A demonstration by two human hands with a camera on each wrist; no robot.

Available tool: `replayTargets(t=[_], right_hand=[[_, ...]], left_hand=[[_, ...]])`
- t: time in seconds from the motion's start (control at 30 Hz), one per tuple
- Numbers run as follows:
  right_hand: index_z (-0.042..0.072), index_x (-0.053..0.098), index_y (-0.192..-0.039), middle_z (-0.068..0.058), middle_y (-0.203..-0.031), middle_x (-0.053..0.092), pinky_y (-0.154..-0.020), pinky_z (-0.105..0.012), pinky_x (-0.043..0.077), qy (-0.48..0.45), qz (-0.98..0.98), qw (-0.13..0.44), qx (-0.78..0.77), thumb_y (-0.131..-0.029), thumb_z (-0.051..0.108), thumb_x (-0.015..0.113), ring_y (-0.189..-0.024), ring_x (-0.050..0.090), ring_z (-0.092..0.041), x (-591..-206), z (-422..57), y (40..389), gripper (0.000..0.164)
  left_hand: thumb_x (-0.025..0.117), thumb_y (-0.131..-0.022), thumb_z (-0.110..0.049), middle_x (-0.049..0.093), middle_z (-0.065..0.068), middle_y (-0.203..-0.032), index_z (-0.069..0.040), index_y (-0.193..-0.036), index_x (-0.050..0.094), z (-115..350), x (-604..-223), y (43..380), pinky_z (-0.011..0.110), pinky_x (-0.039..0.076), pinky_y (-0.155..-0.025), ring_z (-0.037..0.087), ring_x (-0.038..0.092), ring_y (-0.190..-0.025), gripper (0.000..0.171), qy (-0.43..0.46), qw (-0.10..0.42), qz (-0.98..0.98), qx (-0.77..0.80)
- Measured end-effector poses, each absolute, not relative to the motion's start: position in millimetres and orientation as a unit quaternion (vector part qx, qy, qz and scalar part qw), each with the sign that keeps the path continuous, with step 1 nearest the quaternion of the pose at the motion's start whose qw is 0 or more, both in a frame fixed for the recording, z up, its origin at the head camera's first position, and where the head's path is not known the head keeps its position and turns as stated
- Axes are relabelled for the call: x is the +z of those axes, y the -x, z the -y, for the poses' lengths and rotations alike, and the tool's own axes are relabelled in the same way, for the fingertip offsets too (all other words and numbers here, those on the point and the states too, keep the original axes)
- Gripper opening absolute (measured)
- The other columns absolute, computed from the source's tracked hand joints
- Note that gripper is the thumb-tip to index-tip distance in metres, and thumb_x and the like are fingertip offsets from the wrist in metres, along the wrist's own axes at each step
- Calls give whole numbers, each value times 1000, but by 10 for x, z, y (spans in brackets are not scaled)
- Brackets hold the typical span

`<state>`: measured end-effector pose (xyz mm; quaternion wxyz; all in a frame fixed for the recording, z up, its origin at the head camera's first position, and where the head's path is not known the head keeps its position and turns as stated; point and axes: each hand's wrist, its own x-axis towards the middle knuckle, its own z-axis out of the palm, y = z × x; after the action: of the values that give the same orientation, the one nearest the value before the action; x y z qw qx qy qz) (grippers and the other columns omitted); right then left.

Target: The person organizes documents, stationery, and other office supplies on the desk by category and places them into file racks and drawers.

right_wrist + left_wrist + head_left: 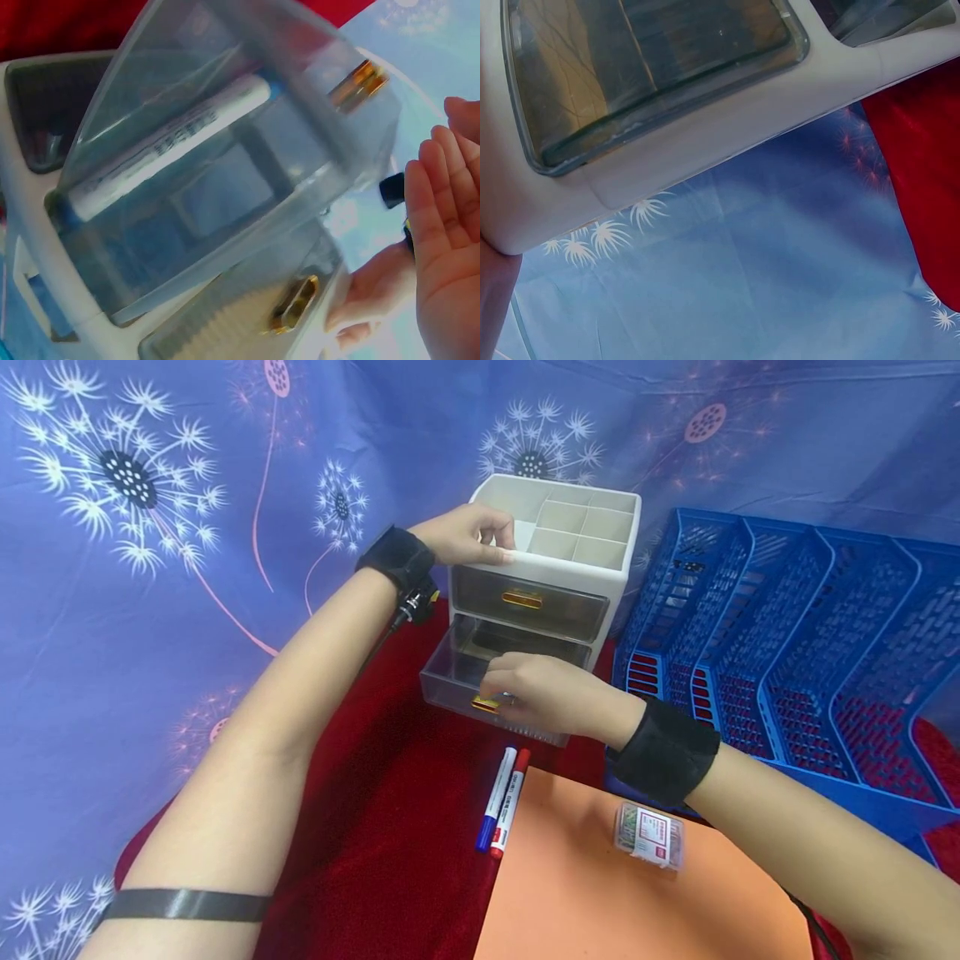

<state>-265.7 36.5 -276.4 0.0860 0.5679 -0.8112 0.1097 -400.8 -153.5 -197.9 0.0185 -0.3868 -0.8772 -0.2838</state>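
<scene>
A white desktop organizer (pixel 617 578) with smoky clear drawers stands at the back. My left hand (pixel 472 533) grips its top front rim, thumb at the front and fingers curled over into the top tray. Below the shut upper drawer (pixel 558 610), the lower drawer (pixel 450 687) is pulled out. My right hand (pixel 543 692) is in front of that drawer, near its gold handle (pixel 485 703). The right wrist view shows the right hand's fingers (pixel 431 202) extended, with nothing held, and a white marker with blue ends (pixel 172 150) lying in the drawer.
A blue marker (pixel 497 797) and a red marker (pixel 512 802) lie side by side on the red cloth (pixel 375 827). An orange board (pixel 570 893) bears a small clear box (pixel 649 837) with a label. At right stands a blue file rack (pixel 795 635).
</scene>
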Motion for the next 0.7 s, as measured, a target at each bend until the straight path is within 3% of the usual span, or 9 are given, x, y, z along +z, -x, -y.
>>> replayTargets(t=[0.7], right_hand=[[11,68,-99,1,-94,65,-77,-20,50,-626,778,-29,43,-82,9,71,-90,59,-10,-3232,-354,2363,17]], left_hand=[[68,-85,-13,48,-2,-68,-8,-81,61,1529,-1993,4042,25,32,-63,13,43,-67,10,384,18,878,-286]])
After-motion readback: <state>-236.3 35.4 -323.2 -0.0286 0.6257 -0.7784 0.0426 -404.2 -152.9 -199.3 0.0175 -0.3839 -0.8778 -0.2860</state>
